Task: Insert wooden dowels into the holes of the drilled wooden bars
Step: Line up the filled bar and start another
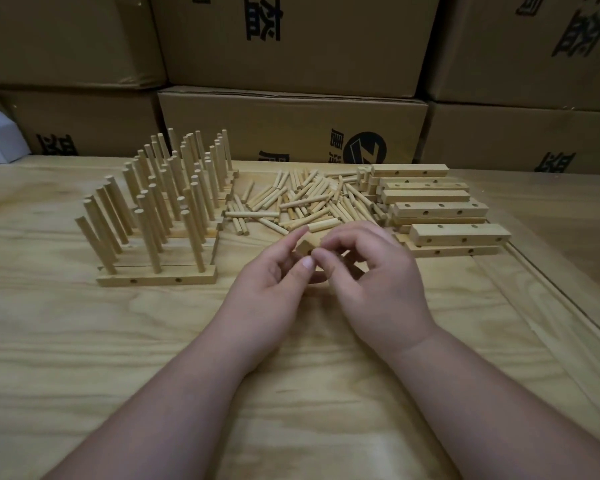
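Far left on the pale, grained tabletop (84,341), finished bars (156,279) carry upright round dowels (146,237). Centre, loose dowels (302,199) lie heaped. The left hand (274,282) and right hand (371,271) meet, fingers curled, pinching a small wooden piece (305,246); whether bar or dowel cannot be told. Far right, square drilled bars (458,233) lie stacked. Judged step: preparing an insertion. Next: align a dowel with a hole.
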Demonstrator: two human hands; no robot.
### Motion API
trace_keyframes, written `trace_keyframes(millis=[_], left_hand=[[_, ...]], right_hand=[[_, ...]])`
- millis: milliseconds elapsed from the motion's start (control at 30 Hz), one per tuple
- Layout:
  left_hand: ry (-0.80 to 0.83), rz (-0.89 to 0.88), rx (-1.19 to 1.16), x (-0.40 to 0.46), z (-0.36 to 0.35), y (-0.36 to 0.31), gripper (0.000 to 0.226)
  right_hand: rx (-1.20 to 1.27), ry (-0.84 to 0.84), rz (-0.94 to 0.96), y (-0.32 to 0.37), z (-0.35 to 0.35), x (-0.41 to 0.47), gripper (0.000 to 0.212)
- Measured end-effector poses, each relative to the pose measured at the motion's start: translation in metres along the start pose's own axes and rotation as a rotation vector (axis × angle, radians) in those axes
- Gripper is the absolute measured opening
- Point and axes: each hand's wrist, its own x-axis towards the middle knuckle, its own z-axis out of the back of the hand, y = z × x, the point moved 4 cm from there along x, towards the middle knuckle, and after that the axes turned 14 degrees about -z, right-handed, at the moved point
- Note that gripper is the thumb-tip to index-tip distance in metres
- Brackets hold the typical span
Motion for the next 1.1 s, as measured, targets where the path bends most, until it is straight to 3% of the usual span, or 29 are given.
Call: trace_keyframes(millis=[133, 400, 533, 633, 767, 900, 967, 1100], left_hand=[[-0.139, 0.030, -0.135, 0.003, 0.006, 0.003, 0.022], [-0.457, 0.047, -0.375, 0.009, 0.026, 0.008, 0.014], [-0.323, 0.021, -0.350, 0.009, 0.023, 0.010, 0.038], [-0.291, 0.009, -0.337, 0.009, 0.022, 0.010, 0.038], [-0.315, 0.025, -0.370, 0.009, 0.022, 0.011, 0.031], [-0.300, 0.038, -0.363, 0.009, 0.021, 0.010, 0.038], [-0.298, 0.046, -0.365, 0.009, 0.020, 0.009, 0.037], [-0.280, 0.065, -0.358, 0.008, 0.018, 0.008, 0.034]], right_hand=[[0.013, 0.076, 0.002, -0.005, -0.007, 0.000, 0.009], [-0.006, 0.207, -0.363, -0.031, -0.014, 0.002, 0.013], [0.140, 0.275, -0.450, -0.033, -0.018, 0.002, 0.007], [0.021, 0.211, -0.371, -0.032, -0.014, 0.004, 0.005], [-0.312, 0.173, -0.301, -0.036, -0.003, 0.017, 0.037], [-0.661, 0.379, -0.444, -0.056, -0.005, 0.016, 0.067], [-0.742, 0.450, -0.484, -0.063, -0.008, 0.012, 0.072], [-0.753, 0.436, -0.547, -0.067, -0.009, 0.013, 0.074]])
